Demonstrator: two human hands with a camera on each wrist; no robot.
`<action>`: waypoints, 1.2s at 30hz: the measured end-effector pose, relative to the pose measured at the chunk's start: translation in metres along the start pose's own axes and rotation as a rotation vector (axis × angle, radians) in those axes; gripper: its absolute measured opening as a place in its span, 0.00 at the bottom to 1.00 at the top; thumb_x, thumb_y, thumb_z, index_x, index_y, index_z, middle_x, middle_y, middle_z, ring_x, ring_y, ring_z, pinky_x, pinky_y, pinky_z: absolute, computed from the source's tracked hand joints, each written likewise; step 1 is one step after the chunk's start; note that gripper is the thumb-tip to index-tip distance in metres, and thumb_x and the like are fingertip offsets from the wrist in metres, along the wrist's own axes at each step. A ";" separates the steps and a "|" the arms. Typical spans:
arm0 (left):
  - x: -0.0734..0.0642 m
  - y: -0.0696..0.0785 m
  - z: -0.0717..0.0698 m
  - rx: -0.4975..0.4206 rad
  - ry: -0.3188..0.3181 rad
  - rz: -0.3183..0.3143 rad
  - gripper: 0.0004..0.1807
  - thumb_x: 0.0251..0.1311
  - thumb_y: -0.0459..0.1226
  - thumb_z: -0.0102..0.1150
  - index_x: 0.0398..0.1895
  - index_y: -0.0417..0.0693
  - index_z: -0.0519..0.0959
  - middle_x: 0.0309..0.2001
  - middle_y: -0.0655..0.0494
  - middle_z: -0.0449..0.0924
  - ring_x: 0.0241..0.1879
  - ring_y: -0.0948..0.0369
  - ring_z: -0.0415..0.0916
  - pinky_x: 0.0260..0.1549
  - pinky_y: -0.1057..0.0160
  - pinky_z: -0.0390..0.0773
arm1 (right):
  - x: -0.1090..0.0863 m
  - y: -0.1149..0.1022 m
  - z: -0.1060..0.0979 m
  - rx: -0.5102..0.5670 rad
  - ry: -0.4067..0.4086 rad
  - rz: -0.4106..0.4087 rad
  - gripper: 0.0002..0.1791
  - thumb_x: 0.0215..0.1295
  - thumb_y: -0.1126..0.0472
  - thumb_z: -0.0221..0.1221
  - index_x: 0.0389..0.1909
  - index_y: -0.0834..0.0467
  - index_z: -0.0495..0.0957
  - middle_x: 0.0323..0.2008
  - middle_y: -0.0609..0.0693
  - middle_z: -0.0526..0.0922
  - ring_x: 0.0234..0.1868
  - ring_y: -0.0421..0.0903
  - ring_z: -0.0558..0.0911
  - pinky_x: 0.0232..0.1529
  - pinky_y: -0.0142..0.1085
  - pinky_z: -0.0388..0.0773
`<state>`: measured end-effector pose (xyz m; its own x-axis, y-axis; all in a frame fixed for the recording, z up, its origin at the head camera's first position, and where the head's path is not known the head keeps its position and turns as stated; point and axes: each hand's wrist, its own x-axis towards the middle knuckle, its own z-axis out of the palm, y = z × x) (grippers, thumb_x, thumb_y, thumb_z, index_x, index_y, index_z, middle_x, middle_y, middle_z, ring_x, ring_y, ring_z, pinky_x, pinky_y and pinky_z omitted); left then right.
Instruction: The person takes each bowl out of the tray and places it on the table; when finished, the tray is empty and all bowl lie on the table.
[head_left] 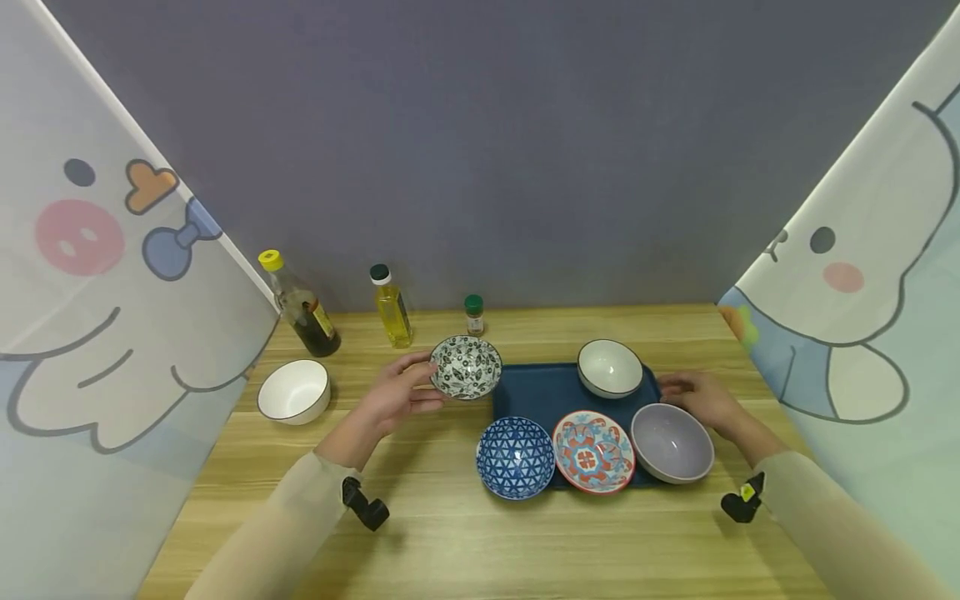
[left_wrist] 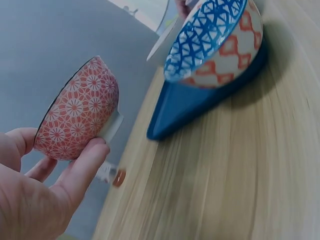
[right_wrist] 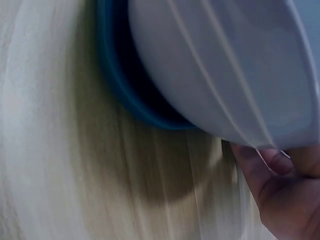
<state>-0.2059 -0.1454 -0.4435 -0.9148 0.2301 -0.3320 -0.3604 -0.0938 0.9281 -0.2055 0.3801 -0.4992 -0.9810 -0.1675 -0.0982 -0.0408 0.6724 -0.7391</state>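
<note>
In the head view my left hand (head_left: 397, 390) grips a small bowl (head_left: 467, 367) by its left side, raised off the table. Its inside has a black-and-white floral print; the outside, in the left wrist view, is pinkish red with white flowers (left_wrist: 80, 110). The thumb and fingers pinch it at rim and base. My right hand (head_left: 701, 398) is at the right edge of the dark blue tray (head_left: 536, 387), just behind a lavender bowl (head_left: 672, 443). In the right wrist view this bowl hides its fingertips, so I cannot tell what they hold.
On the tray are a white bowl (head_left: 610, 368), a red-and-blue patterned bowl (head_left: 593, 452) and a blue triangle-patterned bowl (head_left: 516, 458) at its front left. Another white bowl (head_left: 294, 392) stands left, near a soy sauce bottle (head_left: 309, 317), an oil bottle (head_left: 392, 308) and a green-capped jar (head_left: 474, 315).
</note>
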 end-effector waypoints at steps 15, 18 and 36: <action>-0.019 -0.019 -0.058 -0.040 0.142 0.020 0.34 0.79 0.39 0.49 0.81 0.39 0.52 0.63 0.37 0.71 0.47 0.52 0.85 0.51 0.56 0.88 | -0.004 0.005 -0.005 0.120 -0.083 0.083 0.27 0.67 0.68 0.64 0.62 0.78 0.72 0.51 0.72 0.84 0.47 0.47 0.86 0.39 0.30 0.85; -0.021 -0.026 -0.067 -0.051 0.167 0.024 0.33 0.80 0.39 0.48 0.81 0.39 0.51 0.59 0.41 0.75 0.47 0.53 0.85 0.50 0.56 0.88 | -0.003 0.007 -0.006 0.125 -0.092 0.085 0.27 0.67 0.68 0.64 0.62 0.78 0.72 0.50 0.71 0.84 0.46 0.44 0.85 0.39 0.31 0.85; -0.022 -0.046 -0.098 -0.098 0.267 0.018 0.33 0.79 0.38 0.49 0.80 0.38 0.51 0.49 0.49 0.81 0.41 0.58 0.86 0.49 0.57 0.88 | 0.001 0.001 -0.009 0.152 -0.096 0.117 0.26 0.67 0.69 0.63 0.63 0.78 0.71 0.51 0.71 0.84 0.41 0.32 0.83 0.39 0.29 0.85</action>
<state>-0.1875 -0.2412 -0.4954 -0.9320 -0.0343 -0.3607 -0.3481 -0.1914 0.9177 -0.2083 0.3872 -0.4942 -0.9543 -0.1676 -0.2474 0.1090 0.5759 -0.8102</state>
